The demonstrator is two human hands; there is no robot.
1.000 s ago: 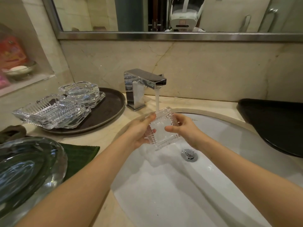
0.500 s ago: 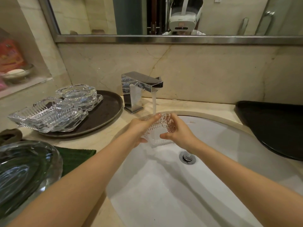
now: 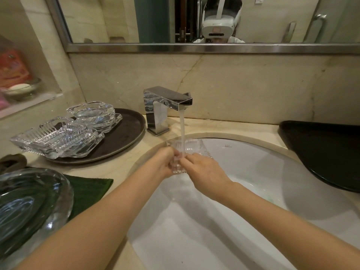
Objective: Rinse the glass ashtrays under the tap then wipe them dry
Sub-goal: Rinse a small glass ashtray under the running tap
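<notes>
A clear ribbed glass ashtray (image 3: 191,148) sits under the running stream from the chrome tap (image 3: 165,106), above the white sink (image 3: 253,172). My left hand (image 3: 165,162) grips its near left edge and my right hand (image 3: 202,172) grips its near right edge, fingers curled on the glass. Water falls into the tray's hollow. Several more glass ashtrays (image 3: 58,137) lie stacked on a round dark tray (image 3: 126,137) at the left. A large round glass ashtray (image 3: 29,207) stands at the near left.
A green cloth (image 3: 87,191) lies on the counter under the large ashtray. A black tray (image 3: 321,151) fills the counter at the right. A wall niche at far left holds a soap dish (image 3: 21,89). A mirror runs along the back wall.
The ashtray was tipped up facing me a second ago; now it lies flatter and lower under the stream, and both hands have shifted to its near edge.
</notes>
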